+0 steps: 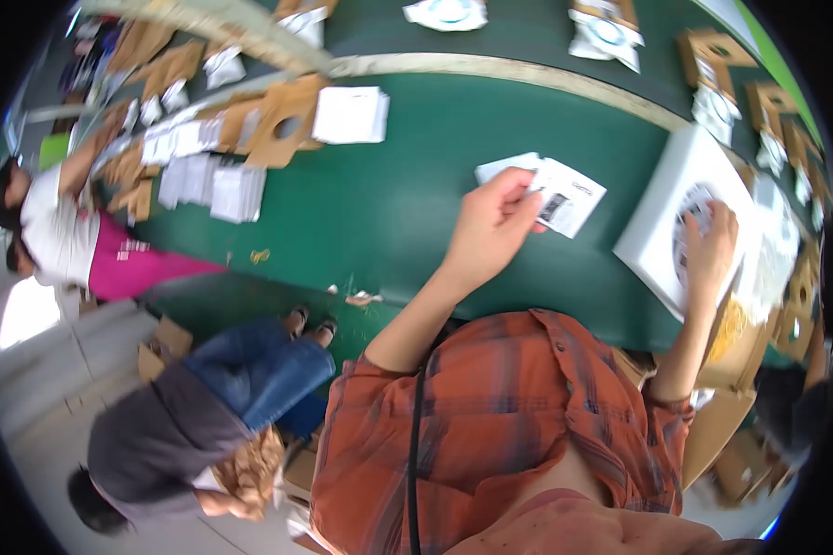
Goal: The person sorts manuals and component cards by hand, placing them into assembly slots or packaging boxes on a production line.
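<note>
My left hand (498, 224) is over the green table, thumb and fingers closed on a printed white leaflet (574, 196). Another white paper piece (509, 166) shows just behind those fingers. To the right stands a white block-like box (652, 222) with an oval patch of small dark and white pieces (692, 231) on its upper face. My right hand (713, 245) reaches over this patch, fingers loosely apart and touching it or close above it. Nothing shows held in that hand, though its fingertips are partly blurred.
White booklet stacks (350, 116) and brown cardboard pieces (287, 120) line the table's far left. Beyond a pale rail (509, 67) lie bagged white packets (606, 39). A clear plastic bag (773, 245) stands right of the box. One person (55, 222) works at left; another (185, 425) bends low nearby.
</note>
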A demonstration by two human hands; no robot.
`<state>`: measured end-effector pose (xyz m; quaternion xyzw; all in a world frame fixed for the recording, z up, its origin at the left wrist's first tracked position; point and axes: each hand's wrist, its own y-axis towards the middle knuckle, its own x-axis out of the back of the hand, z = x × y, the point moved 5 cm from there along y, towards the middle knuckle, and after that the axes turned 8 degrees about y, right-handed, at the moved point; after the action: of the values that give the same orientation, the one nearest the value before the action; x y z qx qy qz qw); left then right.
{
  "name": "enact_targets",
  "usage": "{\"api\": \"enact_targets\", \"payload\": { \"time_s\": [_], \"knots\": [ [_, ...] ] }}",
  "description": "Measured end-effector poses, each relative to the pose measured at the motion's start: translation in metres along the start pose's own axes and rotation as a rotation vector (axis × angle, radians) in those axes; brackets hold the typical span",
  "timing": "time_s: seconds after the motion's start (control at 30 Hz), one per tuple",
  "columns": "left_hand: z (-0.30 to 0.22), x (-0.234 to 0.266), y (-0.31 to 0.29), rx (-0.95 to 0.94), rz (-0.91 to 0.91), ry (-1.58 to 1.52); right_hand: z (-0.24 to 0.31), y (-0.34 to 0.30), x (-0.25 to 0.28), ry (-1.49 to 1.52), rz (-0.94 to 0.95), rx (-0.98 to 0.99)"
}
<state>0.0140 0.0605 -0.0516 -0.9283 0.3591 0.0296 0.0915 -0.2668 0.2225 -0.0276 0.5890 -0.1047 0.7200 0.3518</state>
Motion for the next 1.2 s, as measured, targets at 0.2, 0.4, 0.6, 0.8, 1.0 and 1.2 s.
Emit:
{"api": "enact_targets", "payload": {
  "time_s": [0.2,0.4,0.6,0.8,1.0,1.2],
  "knots": [
    [-0.007,0.025,0.007,-0.042,-0.078,0.06,0.007,-0.005,0.008,-0.044,0.005,-0.022],
    [-0.023,0.073,0.034,-0.129,-0.252,0.227,-0.004,-0.004,0.009,0.02,-0.003,-0.092],
    [-0.058,0.125,0.093,-0.171,-0.327,0.412,-0.002,-0.004,0.017,0.188,-0.119,-0.133],
    [-0.088,0.208,0.181,-0.123,-0.615,0.793,-0.025,-0.008,0.014,0.418,-0.158,-0.198],
    [-0.091,0.281,0.257,0.021,-0.81,1.132,-0.033,-0.009,0.009,0.584,-0.177,-0.263],
    [-0.089,0.313,0.295,0.347,-0.8,1.182,-0.029,-0.008,0.011,0.614,-0.178,-0.29]
  ]
}}
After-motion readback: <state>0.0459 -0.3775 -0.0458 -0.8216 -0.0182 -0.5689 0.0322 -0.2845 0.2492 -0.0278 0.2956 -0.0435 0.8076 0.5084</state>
